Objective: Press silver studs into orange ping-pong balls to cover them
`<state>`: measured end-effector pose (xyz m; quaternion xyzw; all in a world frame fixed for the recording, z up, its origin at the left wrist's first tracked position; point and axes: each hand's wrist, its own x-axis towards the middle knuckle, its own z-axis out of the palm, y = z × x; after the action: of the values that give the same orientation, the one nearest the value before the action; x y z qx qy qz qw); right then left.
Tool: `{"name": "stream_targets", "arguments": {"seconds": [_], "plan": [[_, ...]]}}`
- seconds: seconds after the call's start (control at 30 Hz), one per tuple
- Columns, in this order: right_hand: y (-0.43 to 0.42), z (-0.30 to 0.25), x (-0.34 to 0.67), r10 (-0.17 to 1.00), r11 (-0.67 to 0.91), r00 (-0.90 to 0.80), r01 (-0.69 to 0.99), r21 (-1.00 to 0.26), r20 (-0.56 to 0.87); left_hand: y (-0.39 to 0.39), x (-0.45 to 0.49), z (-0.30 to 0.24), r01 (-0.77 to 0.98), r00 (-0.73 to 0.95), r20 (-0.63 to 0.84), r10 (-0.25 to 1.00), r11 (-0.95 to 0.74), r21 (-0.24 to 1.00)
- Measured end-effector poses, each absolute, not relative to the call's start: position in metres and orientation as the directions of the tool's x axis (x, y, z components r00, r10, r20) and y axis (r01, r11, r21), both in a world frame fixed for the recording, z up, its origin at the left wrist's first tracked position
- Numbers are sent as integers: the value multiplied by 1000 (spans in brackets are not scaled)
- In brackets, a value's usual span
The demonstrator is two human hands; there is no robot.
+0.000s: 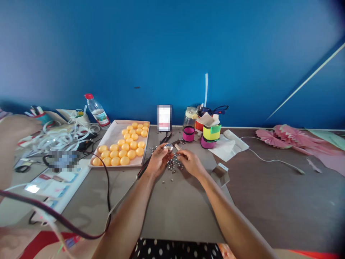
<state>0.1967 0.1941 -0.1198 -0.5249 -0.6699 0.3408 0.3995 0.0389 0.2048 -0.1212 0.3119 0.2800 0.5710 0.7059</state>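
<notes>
My left hand [158,160] is closed around a small round silver piece [168,148] with a glittering surface. Just to its right, my right hand [191,162] has its fingers pinched together; whatever may be between them is too small to make out. A loose pile of small shiny silver rhinestones [172,165] lies on the table between and below both hands. Behind the right fingertips a short pale stick-like thing [177,146] shows, and I cannot tell whether it is touched.
Several yellow-orange balls sit in a white tray [117,124] at left. A dark cable [109,187] loops beside it. A phone [164,118], a glass jar [189,117] and a yellow-green container [211,133] stand behind. Pink folded paper [285,136] lies right. Another person's arm [16,144] is at far left.
</notes>
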Motion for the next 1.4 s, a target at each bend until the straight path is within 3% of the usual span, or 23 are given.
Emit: {"name": "stream_targets", "arguments": {"seconds": [0.07,0.17,0.27,0.37,0.53,0.63,0.7,0.8,0.87,0.97,1.17,1.4], "plan": [[190,-119,195,952,302,-257,687,-661,168,205,37,-120,-650,212,-35,977,168,741],[187,-120,187,916,396,-393,842,-366,87,205,35,-119,-657,221,-37,975,177,732],[188,-124,180,910,414,-406,874,-254,85,204,35,-119,-664,222,-48,974,187,724],[191,-128,178,911,413,-399,880,-233,106,204,34,-118,-676,216,-54,975,189,712],[192,-132,181,908,416,-376,861,-294,184,204,33,-115,-692,208,-52,977,185,698],[191,-133,182,916,383,-266,798,-465,299,203,32,-114,-703,205,-60,977,190,686],[190,-132,183,939,325,-149,681,-657,310,203,32,-113,-703,202,-67,977,193,685],[190,-129,184,992,127,-26,388,-913,127,205,32,-115,-691,198,-75,977,194,696],[191,-126,183,1000,28,-3,134,-991,28,205,33,-116,-681,198,-74,977,191,707],[191,-122,182,999,-23,-52,-178,-984,-13,206,33,-118,-676,201,-62,978,184,713],[191,-114,186,986,-137,-153,-507,-851,-67,207,33,-122,-677,199,-63,978,184,713],[190,-111,185,988,-128,-142,-503,-855,-64,206,34,-121,-675,242,-44,969,201,710]]}}
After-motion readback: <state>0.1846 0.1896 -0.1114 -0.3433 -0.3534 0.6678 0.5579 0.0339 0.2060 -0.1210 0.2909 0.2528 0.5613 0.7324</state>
